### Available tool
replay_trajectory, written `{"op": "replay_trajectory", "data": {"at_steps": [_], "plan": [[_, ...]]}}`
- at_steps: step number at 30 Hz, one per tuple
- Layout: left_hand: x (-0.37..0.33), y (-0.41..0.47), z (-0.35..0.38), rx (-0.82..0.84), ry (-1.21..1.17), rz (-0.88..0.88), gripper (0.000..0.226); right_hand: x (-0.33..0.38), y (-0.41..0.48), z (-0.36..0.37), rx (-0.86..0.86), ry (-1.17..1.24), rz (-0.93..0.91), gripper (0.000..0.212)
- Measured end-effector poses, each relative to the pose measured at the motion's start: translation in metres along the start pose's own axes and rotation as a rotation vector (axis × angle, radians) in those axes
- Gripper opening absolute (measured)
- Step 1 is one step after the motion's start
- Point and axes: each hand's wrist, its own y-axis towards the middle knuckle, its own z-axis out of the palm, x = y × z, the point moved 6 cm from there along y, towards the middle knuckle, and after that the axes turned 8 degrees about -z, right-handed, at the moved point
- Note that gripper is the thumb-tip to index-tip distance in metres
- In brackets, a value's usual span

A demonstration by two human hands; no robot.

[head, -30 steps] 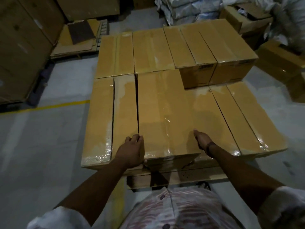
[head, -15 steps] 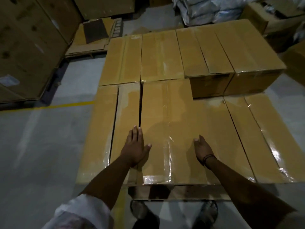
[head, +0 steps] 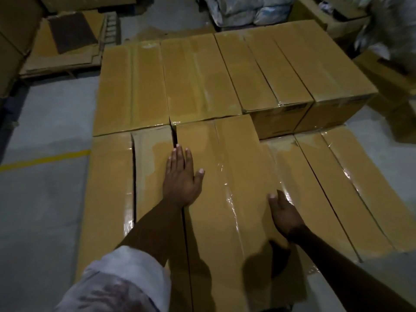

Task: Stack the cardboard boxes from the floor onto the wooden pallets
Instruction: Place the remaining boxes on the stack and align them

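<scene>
Closest to us is the white sleeve (head: 126, 278) on our left arm. Our left hand (head: 182, 176) lies flat on top of the middle box (head: 225, 158), fingers straight, thumb out, right by the dark gap to the neighbouring box (head: 153, 167). Our right hand (head: 286, 212) is at that box's right edge, thumb up top. The fingers are hidden down the side, so we can't tell if they're curled. The middle box sits in the near row, higher than the lower boxes (head: 337, 188) on its right, its far end butted against the far row (head: 198, 79). Further off: a yellow line (head: 45, 158) on the floor and flattened cardboard (head: 67, 41).
</scene>
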Motion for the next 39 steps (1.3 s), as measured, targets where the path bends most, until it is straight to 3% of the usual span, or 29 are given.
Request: {"op": "replay_trajectory", "data": {"at_steps": [4, 6, 8, 10, 16, 23, 27, 31, 39], "plan": [[0.002, 0.003, 0.0, -0.028, -0.01, -0.008, 0.083, 0.036, 0.085, -0.012, 0.026, -0.027, -0.072, 0.072], [0.002, 0.003, 0.003, -0.021, -0.005, -0.011, 0.082, 0.058, 0.135, -0.028, -0.064, 0.018, -0.094, 0.086], [0.002, 0.004, 0.004, -0.014, -0.003, -0.006, 0.084, 0.089, 0.165, -0.031, -0.177, 0.099, -0.05, 0.077], [0.003, 0.007, 0.005, 0.005, 0.005, 0.007, 0.087, 0.113, 0.18, -0.01, -0.109, 0.05, -0.057, 0.063], [0.001, 0.009, 0.007, 0.008, 0.022, 0.006, 0.089, 0.113, 0.182, -0.001, -0.035, -0.046, -0.12, 0.06], [0.004, 0.009, 0.011, 0.008, 0.051, -0.002, 0.088, 0.125, 0.179, 0.003, -0.111, -0.204, -0.18, 0.051], [0.005, 0.01, 0.01, -0.008, 0.059, 0.0, 0.087, 0.123, 0.157, 0.015, -0.157, -0.474, -0.314, 0.078], [0.003, 0.007, 0.01, 0.011, 0.062, -0.009, 0.087, 0.112, 0.12, 0.047, -0.161, -0.794, -0.334, 0.087], [-0.002, -0.004, 0.002, 0.061, 0.099, -0.001, 0.09, 0.065, 0.028, 0.054, -0.104, -0.857, -0.28, 0.086]]}}
